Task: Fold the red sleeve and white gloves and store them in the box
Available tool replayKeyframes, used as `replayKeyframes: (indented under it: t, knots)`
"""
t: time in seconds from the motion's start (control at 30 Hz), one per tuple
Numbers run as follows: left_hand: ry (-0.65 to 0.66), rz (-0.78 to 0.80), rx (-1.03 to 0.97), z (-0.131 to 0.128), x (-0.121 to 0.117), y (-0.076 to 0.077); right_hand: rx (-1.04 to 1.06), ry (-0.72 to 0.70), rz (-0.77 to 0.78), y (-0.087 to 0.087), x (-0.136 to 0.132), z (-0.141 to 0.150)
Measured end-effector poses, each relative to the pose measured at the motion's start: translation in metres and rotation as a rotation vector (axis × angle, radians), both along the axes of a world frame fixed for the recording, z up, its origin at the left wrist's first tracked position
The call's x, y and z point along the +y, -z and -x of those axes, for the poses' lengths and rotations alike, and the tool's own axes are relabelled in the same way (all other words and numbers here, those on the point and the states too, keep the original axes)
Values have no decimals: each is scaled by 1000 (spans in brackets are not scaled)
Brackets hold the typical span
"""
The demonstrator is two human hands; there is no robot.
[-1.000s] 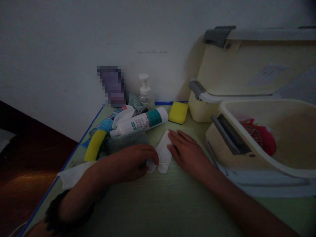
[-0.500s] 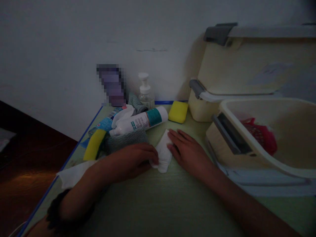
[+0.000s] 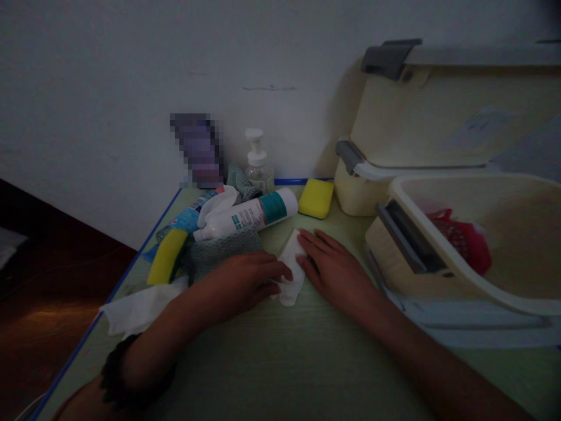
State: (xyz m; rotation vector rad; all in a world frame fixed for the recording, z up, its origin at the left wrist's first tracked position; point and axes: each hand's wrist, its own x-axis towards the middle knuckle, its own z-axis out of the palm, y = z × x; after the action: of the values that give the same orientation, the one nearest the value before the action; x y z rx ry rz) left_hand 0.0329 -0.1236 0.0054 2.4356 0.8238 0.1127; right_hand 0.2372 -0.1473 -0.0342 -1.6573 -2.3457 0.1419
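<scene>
Head view: folded white cloth (image 3: 290, 258), 3 o'clock from your left hand (image 3: 249, 276); likely light, limp; best taken by its edges. Right hand (image 3: 331, 266) flat, ungripping; left curled over it, pinch indeterminable.

The green tabletop (image 3: 263, 368), edged in blue, carries a loose cluster around the white bottle (image 3: 249, 217) lying on its side. A grey-green cloth (image 3: 219, 250) is bunched just in front of the bottle; a yellow sponge (image 3: 316, 197) lies to its right, another sponge (image 3: 164, 257) in front of it to the left. The folded white cloth (image 3: 290, 252) lies nearer than the bottle and slightly right; a second white cloth (image 3: 140, 305) lies nearer and left. Behind the bottle stands a clear pump bottle (image 3: 258, 171). Well to its right, a flat pale piece (image 3: 473, 337) lies under an open cream bin (image 3: 412, 286).
</scene>
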Motion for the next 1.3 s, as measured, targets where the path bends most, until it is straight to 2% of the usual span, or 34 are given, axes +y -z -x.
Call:
replayKeyframes:
  t: [0.1,0.23,0.6,1.0,1.3]
  knots:
    - [-46,-16,-7,-1,0,3,9,4,-4,0,0,0]
    - [-8,-39,1,-1,0,2,0,2,-3,0,0,0]
    - [-16,-37,4,1,-2,-4,-29,3,10,-1,0,0]
    - [-5,-75,16,-2,1,-2,-17,-1,3,0,1,0]
    - [87,-14,28,0,-4,-12,22,-2,-7,0,-1,0]
